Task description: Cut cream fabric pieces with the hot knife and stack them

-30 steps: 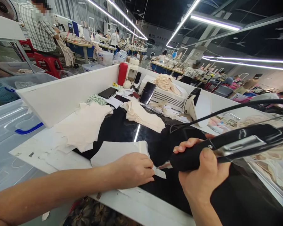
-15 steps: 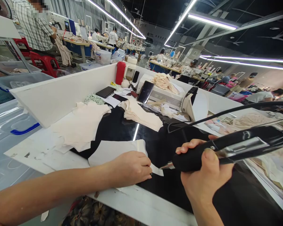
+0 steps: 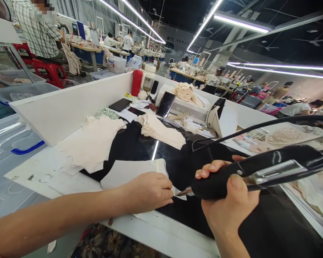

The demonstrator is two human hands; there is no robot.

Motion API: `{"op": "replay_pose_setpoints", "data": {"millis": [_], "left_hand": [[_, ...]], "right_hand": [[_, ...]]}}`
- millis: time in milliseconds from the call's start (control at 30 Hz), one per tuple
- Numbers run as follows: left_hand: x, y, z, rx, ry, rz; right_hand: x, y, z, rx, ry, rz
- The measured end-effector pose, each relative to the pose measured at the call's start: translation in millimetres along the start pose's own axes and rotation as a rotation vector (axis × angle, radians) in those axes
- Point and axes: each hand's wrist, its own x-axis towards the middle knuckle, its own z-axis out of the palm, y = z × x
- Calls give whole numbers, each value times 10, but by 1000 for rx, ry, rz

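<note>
In my right hand [image 3: 231, 204] is a black corded handheld tool [image 3: 215, 184] with a slim metal tip [image 3: 185, 192]. My fingers wrap round its thick body, and the tip points left, touching or nearly touching a narrow end of a pale fabric piece [image 3: 131, 170]. This piece lies flat on the black table surface, partly covered by my left hand. My left hand [image 3: 153, 191] is closed, its fingertips pinching or pressing the fabric close to the tool tip. What lies under those fingers is hidden.
Cream fabric pieces [image 3: 94, 141] lie at the left, with another stack [image 3: 163, 130] further back. A phone [image 3: 166, 104] leans on a white box-shaped device [image 3: 190, 109]. The tool's black cable [image 3: 261, 127] runs off to the right. White panels [image 3: 70, 104] edge the table.
My right hand has moved the tool slightly left, bringing its metal tip onto or right beside the fabric near my left fingertips. My left hand has hardly moved.
</note>
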Motion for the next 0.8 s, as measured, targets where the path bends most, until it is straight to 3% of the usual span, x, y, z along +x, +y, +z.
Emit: {"op": "replay_pose_setpoints", "data": {"millis": [333,800], "left_hand": [[10,-1,12,31,0,8],[14,15,-44,41,6,10]], "right_hand": [[57,-72,-113,-23,69,19],[35,-68,-130,-24,51,1]]}}
